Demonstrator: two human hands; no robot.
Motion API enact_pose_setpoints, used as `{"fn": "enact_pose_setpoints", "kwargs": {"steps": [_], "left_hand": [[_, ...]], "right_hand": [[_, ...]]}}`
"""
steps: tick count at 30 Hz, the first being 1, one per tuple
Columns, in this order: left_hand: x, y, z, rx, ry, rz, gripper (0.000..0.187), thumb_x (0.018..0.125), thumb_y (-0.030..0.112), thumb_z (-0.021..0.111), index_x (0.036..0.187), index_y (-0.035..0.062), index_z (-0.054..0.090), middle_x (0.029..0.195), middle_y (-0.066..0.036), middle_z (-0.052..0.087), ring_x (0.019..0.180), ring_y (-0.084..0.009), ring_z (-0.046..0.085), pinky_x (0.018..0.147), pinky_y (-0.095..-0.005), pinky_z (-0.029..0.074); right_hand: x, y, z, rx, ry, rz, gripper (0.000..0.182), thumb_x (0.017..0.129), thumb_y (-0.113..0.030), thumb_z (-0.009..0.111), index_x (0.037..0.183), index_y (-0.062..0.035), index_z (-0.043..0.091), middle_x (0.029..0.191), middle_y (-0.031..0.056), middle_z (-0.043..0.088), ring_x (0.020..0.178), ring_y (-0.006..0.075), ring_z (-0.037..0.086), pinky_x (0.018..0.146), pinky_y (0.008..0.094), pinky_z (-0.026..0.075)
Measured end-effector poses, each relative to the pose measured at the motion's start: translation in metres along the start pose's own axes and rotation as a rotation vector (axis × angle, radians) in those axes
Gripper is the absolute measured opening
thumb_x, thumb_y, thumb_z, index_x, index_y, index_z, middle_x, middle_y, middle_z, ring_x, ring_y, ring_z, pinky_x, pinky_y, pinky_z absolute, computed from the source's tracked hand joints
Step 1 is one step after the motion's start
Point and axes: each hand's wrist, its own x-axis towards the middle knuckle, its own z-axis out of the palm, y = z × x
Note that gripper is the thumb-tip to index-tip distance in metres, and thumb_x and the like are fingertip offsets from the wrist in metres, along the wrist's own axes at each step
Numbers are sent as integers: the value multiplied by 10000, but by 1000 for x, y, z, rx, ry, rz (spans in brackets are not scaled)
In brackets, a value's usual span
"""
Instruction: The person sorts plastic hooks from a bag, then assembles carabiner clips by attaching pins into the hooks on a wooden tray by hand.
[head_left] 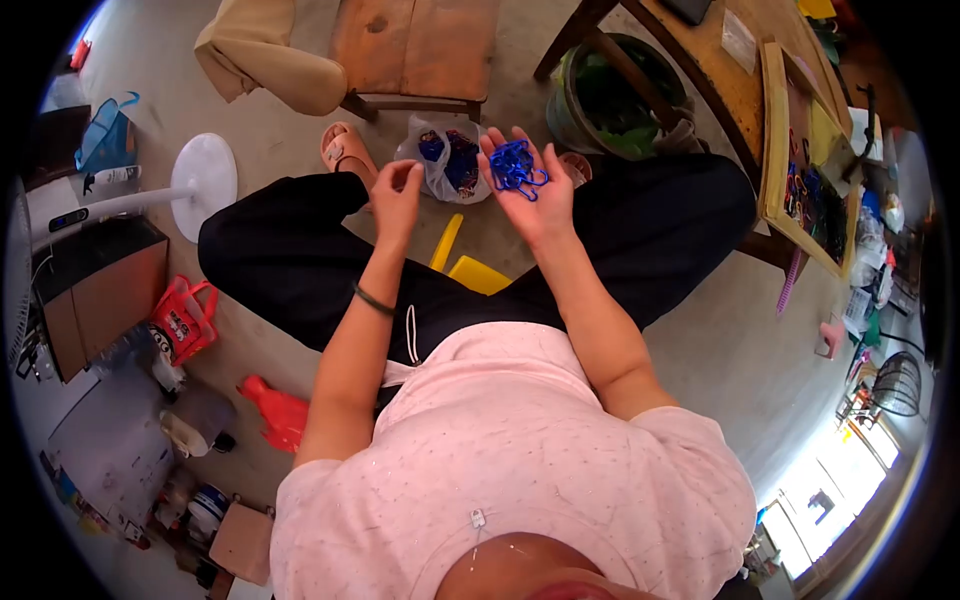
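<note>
Grey floor [700, 335] beneath us, clear plastic bag [438, 185] near our feet. Our right hand [549, 203] lies palm up, flattened beneath a pile of blue clasps [516, 168]. Left hand [396, 205]: fingers curled; we cannot tell whether it pinches anything.

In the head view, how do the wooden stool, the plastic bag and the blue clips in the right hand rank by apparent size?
1. Wooden stool, cut off at the top edge
2. Plastic bag
3. Blue clips, taken as one cluster
</note>
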Motion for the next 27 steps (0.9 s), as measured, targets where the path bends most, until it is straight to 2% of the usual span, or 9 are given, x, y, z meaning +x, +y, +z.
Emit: {"fn": "enact_pose_setpoints", "kwargs": {"steps": [2,5,8,12,14,17,21,26,27], "left_hand": [[9,-19,15,-44,-60,-95,261,903,223,718,1068,24,688,980,-67,708,900,-150,664,812,-291,515],[28,-43,41,351,5,63,410,835,287,753,1151,43,661,1109,-112,693,1006,-250,663,885,-345,513],[51,-72,56,550,-93,196,529,775,338,769,1195,46,631,1218,-149,650,1118,-331,617,950,-401,488],[54,-58,36,543,-343,-69,485,765,345,743,1123,29,657,1007,-192,710,972,-390,668,862,-467,518],[63,-101,28,607,-167,-182,404,797,361,691,1002,12,685,914,-220,708,895,-422,673,793,-480,526],[64,-119,18,521,71,-357,387,838,367,633,894,-14,677,891,-224,697,872,-438,663,749,-505,506],[56,-101,22,568,29,-246,375,846,362,618,902,-5,674,876,-219,692,853,-441,656,732,-508,498],[46,-98,33,494,46,-210,362,838,371,636,871,13,675,820,-202,683,775,-433,640,687,-468,493],[49,-99,30,438,15,-242,356,853,368,648,817,15,675,737,-163,672,688,-362,637,656,-424,485]], "right_hand": [[7,-1,-18,-34,46,-18,476,1068,-382,378,1356,-15,470,1442,259,456,1363,410,427,1120,530,386],[19,2,-31,-72,65,2,465,1068,-375,387,1347,-13,473,1425,262,472,1347,407,445,1112,521,396],[38,11,-35,-111,52,45,468,1062,-378,409,1345,-10,472,1403,259,497,1320,409,475,1099,520,410],[76,24,-55,-294,109,33,477,1051,-380,447,1358,-16,468,1380,239,530,1272,391,528,1060,520,440],[95,33,-65,-446,200,-4,471,1047,-385,457,1358,-31,479,1385,213,537,1267,367,540,1045,512,448],[116,50,-88,-766,434,-40,494,1040,-385,462,1427,-77,478,1459,126,514,1372,307,446,1123,581,293],[116,52,-94,-837,532,-59,527,1038,-391,453,1465,-80,462,1502,109,484,1440,278,356,1161,615,152],[111,27,-122,-1044,365,-22,436,1018,-290,544,1380,-50,524,1464,124,507,1379,261,431,1099,519,342],[110,25,-121,-1082,331,-32,416,1012,-262,565,1363,-42,533,1453,128,513,1367,259,443,1081,497,380]]}}
